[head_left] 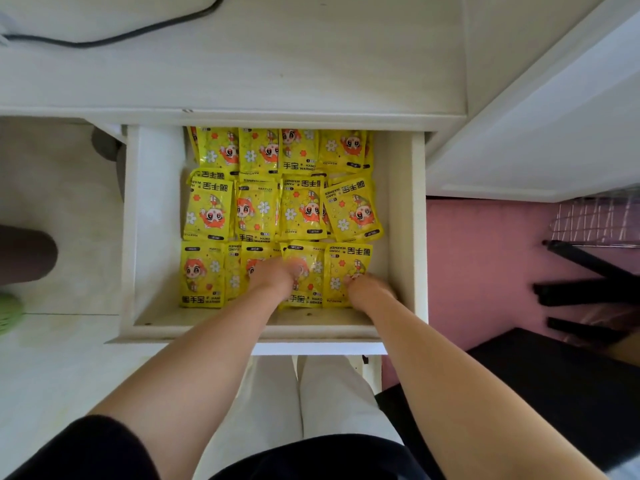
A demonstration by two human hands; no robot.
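A white drawer stands pulled out below a white desk top. Several yellow hand-warmer packets with a red cartoon figure lie in three rows on its floor. My left hand rests on packets in the middle of the front row, blurred, fingers pointing away. My right hand lies on the front-right packet, fingers bent down onto it. Whether either hand grips a packet is not visible.
A strip of bare drawer floor runs along the left side. A black cable crosses the desk top. Pink floor, black chair legs and a black surface lie to the right. Another person's leg is at the left.
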